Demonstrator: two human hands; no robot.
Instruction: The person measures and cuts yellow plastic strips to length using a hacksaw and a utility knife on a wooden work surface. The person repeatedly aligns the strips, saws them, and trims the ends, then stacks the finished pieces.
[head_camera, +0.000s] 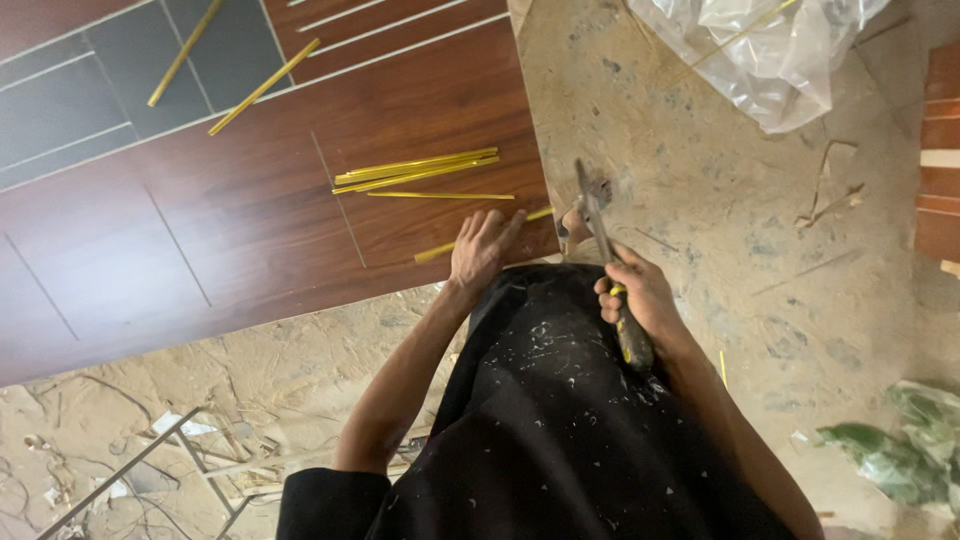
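1. My right hand (640, 295) was closed tight round the yellow-and-black handle of a hammer (605, 255), its head raised over the corner of the dark wood-grain panel (250, 230).
2. My left hand (478, 245) lay flat and open on that panel's edge, gripping nothing, fingertips on a thin gold trim strip (480, 235) that ran out past the corner.
3. To strike well, I judged I had to keep those fingers clear of the hammer's path and the strip pressed still.
4. A bundle of gold strips (415, 170) lay just above my left hand, with two loose strips (225, 70) farther up.
5. My dark-clothed knee (560, 400) crowded the swing; clear plastic sheeting (770, 50) and wood shavings (825, 195) littered the dusty floor (700, 180).
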